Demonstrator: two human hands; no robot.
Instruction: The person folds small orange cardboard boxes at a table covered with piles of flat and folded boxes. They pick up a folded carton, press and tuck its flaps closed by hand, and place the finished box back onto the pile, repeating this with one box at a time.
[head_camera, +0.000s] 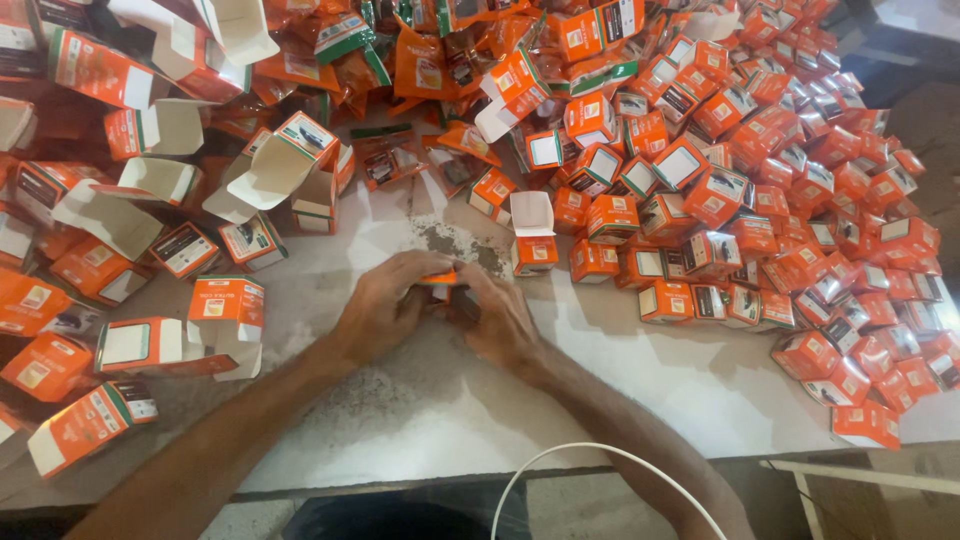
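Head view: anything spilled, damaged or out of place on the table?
Yes. A patch of dark granules lies spilled on the white table, just beyond both hands, left hand and right hand, which close on a small orange carton. Otherwise only carton heaps.

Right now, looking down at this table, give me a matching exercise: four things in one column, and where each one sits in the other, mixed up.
Things:
1. small orange carton
2. closed small cartons heap
3. open-flapped larger cartons
4. white cable

Places:
A. right side of the table
B. between the left hand and right hand
C. near edge, curving by the right forearm
D. left side of the table

Pairs: 1-B, 2-A, 3-D, 4-C
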